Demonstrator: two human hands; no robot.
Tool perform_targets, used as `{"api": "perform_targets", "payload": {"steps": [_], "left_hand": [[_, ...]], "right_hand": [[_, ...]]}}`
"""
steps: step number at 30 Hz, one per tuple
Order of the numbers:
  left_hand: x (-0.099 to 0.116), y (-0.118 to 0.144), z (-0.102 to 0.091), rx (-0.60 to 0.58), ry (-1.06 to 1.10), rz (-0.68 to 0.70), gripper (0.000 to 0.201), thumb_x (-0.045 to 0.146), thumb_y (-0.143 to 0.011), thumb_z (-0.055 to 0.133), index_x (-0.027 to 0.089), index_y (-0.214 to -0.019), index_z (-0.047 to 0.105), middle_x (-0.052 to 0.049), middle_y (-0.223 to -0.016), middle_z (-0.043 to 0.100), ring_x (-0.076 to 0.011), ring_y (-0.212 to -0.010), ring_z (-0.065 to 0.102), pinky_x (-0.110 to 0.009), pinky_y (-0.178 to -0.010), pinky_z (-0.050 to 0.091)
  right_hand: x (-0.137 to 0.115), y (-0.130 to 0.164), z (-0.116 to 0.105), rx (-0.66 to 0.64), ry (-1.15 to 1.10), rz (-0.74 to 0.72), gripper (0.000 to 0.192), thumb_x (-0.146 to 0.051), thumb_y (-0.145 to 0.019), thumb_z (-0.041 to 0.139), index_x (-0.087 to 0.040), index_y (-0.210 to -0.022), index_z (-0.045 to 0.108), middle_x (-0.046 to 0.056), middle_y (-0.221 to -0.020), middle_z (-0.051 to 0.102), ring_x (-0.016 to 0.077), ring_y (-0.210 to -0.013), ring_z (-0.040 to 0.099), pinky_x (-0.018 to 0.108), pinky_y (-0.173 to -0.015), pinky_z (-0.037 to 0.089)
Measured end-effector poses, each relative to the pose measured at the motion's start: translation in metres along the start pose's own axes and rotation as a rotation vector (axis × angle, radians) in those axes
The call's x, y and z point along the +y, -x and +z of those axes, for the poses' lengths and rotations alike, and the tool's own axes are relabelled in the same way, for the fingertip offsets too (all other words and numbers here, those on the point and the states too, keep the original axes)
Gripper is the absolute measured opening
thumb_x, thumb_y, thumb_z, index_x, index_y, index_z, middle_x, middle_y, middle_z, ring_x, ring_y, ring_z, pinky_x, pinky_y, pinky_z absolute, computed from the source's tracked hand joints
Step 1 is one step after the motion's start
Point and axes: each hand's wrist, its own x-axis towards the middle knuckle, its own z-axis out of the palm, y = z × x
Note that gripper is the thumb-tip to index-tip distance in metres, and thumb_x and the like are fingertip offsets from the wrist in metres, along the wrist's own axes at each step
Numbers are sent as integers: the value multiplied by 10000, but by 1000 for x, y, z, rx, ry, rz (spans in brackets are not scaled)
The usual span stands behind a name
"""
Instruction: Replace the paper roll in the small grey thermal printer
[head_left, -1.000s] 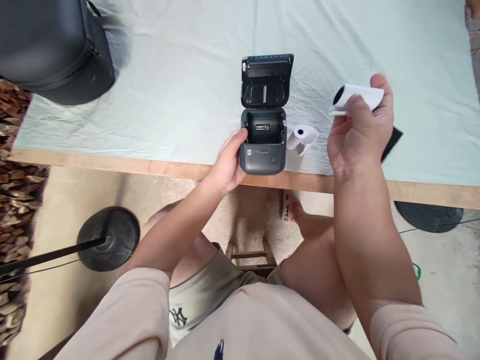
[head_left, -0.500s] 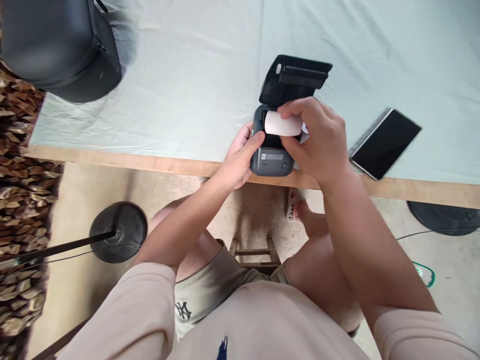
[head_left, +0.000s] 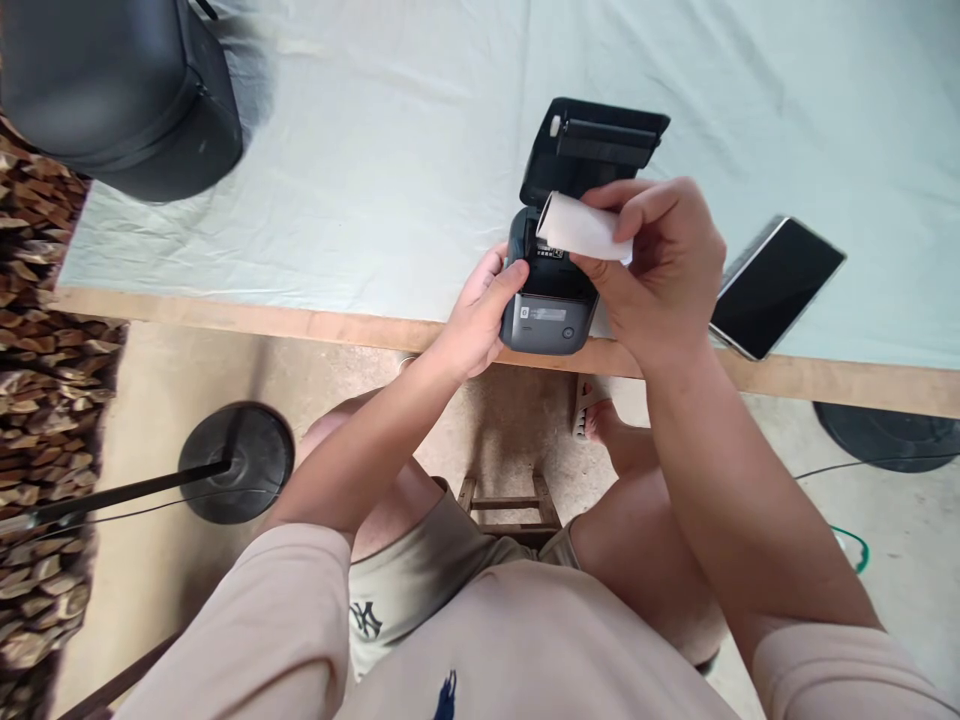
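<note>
A dark grey portable label printer (head_left: 551, 325) sits at the front edge of the table, its black lid (head_left: 592, 150) swung up and back. My left hand (head_left: 484, 310) grips the printer's left side, thumb on the rim of the paper bay. Between the thumb and fingers of my right hand (head_left: 660, 255) is a white paper roll (head_left: 581, 226). The roll is tilted above the bay, its hollow left end facing up and left. Part of the bay's floor, with a printed label, shows beneath it. My right fingers cover the roll's right end.
A smartphone (head_left: 778, 288) with a dark screen lies right of my right hand. A large black case (head_left: 142, 100) stands at the table's back left. Pale green cloth (head_left: 375, 200) covers the table, with a wooden front edge (head_left: 300, 325). Round black stand bases (head_left: 236, 465) are on the floor.
My right hand has lifted the paper roll up and to the right, out of the bay, and tilted it. The left hand and the printer have hardly moved.
</note>
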Motion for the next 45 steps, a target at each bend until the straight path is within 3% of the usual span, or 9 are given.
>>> {"api": "perform_targets", "payload": {"steps": [7,10,13,18,28,32,35,39,45], "left_hand": [[3,0,5,42,35,-14,121,337,-1162,697,226,-1138,737,-15,-970,847,-280,-1484,831,-436,-1187,746],[5,1,8,58,41,-36,106,325,-1164,692,229,-1127,719,-16,-1012,854,-269,-1483,829,-428,-1194,741],[5,2,8,34,19,-51,142,371,-1154,721,230,-1137,712,-33,-1132,876,-273,-1476,826,-416,-1201,732],[2,3,4,-2,-86,-19,244,417,-1159,737,247,-1333,720,-27,-1274,866,-250,-1417,837,-391,-1217,701],[-6,-1,-5,-112,-171,-9,471,630,-1104,803,258,-1381,720,-34,-1391,849,-272,-1486,791,-368,-1238,669],[-3,0,2,-54,-133,-36,324,521,-1144,768,252,-1321,728,-24,-1307,873,-258,-1446,821,-350,-1176,702],[2,-2,5,27,-64,-89,208,449,-1167,698,247,-1211,723,-22,-1161,882,-305,-1505,805,-438,-1169,734],[5,-4,0,7,-32,-102,299,586,-1108,727,294,-1043,732,-46,-1040,858,-363,-1557,743,-501,-1204,714],[7,1,-6,-47,-154,-81,761,635,-698,1132,276,-1245,745,-24,-1070,831,-358,-1225,879,-455,-1002,721]], "right_hand": [[10,0,-2,-44,182,-65,269,-438,-1070,734,-308,-937,541,98,-1220,831,358,-1153,808,577,-977,652],[6,-1,-12,-111,319,-26,149,-414,-1056,726,-312,-1021,624,94,-1255,843,362,-1130,802,586,-989,623],[-1,-3,-21,-174,410,-19,120,-368,-1045,717,-333,-1154,683,82,-1277,855,353,-1164,801,567,-1018,602],[-11,-4,-27,-290,487,-9,144,-243,-975,721,-322,-1080,662,84,-1395,857,346,-1183,809,526,-965,558],[-26,-3,-41,-370,566,57,139,-223,-989,701,-315,-1094,700,57,-1212,894,363,-1113,807,537,-997,499],[-16,6,-28,-216,457,-34,57,-295,-997,717,-324,-1045,708,71,-1233,892,378,-1147,792,555,-985,531],[-22,15,-15,-118,412,-105,77,-336,-1071,669,-329,-1006,709,52,-1057,863,347,-1080,799,558,-999,557],[-35,23,-5,-82,299,-223,100,-351,-1114,696,-333,-1019,721,18,-1044,862,310,-1108,827,525,-1004,569],[-17,25,-2,135,94,-124,210,-534,-1123,638,-349,-1214,683,89,-1221,774,331,-1163,776,517,-928,602]]}}
